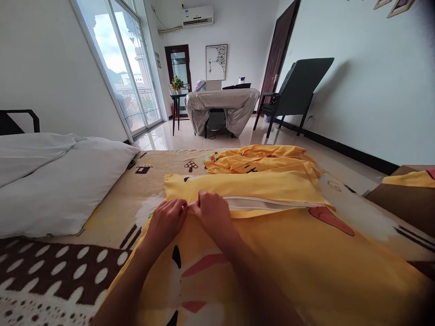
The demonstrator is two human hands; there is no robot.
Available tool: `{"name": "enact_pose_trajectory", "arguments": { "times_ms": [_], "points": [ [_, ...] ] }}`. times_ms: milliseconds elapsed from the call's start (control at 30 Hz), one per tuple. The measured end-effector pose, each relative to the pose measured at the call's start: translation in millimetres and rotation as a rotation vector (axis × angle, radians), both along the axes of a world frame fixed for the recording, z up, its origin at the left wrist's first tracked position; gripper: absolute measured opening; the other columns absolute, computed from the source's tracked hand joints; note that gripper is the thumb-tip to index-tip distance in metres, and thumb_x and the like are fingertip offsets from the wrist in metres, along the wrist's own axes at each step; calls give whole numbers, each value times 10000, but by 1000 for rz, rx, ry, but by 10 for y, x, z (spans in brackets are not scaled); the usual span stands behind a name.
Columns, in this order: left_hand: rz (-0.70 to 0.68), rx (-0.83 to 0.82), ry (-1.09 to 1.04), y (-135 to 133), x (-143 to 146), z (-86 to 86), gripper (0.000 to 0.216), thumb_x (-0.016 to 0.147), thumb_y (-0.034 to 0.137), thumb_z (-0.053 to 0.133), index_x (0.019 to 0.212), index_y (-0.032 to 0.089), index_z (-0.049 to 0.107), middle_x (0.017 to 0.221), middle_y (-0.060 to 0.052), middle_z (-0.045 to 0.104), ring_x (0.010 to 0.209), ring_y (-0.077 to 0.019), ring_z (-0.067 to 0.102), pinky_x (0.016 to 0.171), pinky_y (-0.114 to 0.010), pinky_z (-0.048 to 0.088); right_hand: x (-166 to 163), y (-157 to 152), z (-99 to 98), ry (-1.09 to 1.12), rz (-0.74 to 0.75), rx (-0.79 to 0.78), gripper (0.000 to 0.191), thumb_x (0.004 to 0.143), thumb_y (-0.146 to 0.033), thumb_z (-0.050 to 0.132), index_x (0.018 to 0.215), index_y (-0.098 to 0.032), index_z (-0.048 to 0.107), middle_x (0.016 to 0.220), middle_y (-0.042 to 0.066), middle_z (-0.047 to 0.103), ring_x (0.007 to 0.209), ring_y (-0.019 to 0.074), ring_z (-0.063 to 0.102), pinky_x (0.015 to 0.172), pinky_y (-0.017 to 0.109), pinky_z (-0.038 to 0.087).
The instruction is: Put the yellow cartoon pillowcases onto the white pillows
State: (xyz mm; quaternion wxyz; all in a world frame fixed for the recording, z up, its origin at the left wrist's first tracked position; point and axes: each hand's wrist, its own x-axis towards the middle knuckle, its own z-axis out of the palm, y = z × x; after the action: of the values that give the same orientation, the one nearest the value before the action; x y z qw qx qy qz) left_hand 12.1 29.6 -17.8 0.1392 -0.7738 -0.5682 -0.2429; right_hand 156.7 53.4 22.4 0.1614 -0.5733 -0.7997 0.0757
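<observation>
A yellow pillowcase (pixel 272 253) with a cartoon face lies across the bed in front of me, with a white pillow (pixel 265 203) showing through its long open slit. My left hand (pixel 168 222) pinches the yellow fabric at the left end of the slit. My right hand (pixel 212 215) sits right beside it, fingers closed on the edge of the opening, where a zipper seems to run. The two hands almost touch.
A white duvet (pixel 50 181) lies on the left of the patterned bedsheet (pixel 68 271). More yellow cloth (pixel 258 158) is bunched beyond the pillow. Further off stand a covered table (pixel 220 106), a dark chair (pixel 295 90) and glass doors (pixel 125 68).
</observation>
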Motion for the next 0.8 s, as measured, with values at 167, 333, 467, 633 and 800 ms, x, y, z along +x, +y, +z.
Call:
{"name": "enact_pose_trajectory", "arguments": {
  "times_ms": [167, 333, 467, 633, 800],
  "points": [
    [2, 13, 2, -3, -8, 6, 192, 927, 207, 405, 796, 183, 544, 717, -16, 648, 648, -146, 577, 641, -269, 377, -17, -11, -24, -16, -2, 25, 179, 884, -260, 467, 901, -179, 625, 806, 89, 694, 783, 215, 669, 617, 263, 427],
    [2, -2, -1, -13, -13, 20, 182, 930, 213, 414, 807, 182, 545, 720, -14, 646, 648, -143, 573, 647, -265, 377, 24, 23, -37, -16, -4, 32, 186, 877, -286, 472, 884, -188, 630, 810, 79, 690, 784, 221, 659, 600, 269, 412],
    [4, -8, 2, -25, -16, 30, 178, 933, 221, 416, 818, 185, 547, 720, -12, 643, 642, -138, 567, 644, -259, 373, 108, 46, -15, -22, -22, 33, 182, 865, -258, 473, 871, -188, 641, 809, 71, 687, 778, 210, 650, 582, 267, 387],
    [-8, 16, -7, -19, -22, 17, 155, 925, 209, 438, 816, 184, 545, 712, -2, 637, 620, -131, 553, 630, -254, 365, 148, 37, 25, -26, -23, 29, 183, 869, -244, 467, 879, -185, 640, 818, 70, 683, 784, 202, 644, 583, 268, 373],
    [-37, 70, -8, -5, -31, 0, 144, 917, 206, 457, 802, 180, 541, 685, 9, 621, 596, -127, 539, 612, -249, 360, 156, 49, 47, -7, -24, 1, 190, 856, -231, 460, 862, -179, 643, 829, 76, 686, 780, 204, 641, 575, 270, 364]
  ]
}}
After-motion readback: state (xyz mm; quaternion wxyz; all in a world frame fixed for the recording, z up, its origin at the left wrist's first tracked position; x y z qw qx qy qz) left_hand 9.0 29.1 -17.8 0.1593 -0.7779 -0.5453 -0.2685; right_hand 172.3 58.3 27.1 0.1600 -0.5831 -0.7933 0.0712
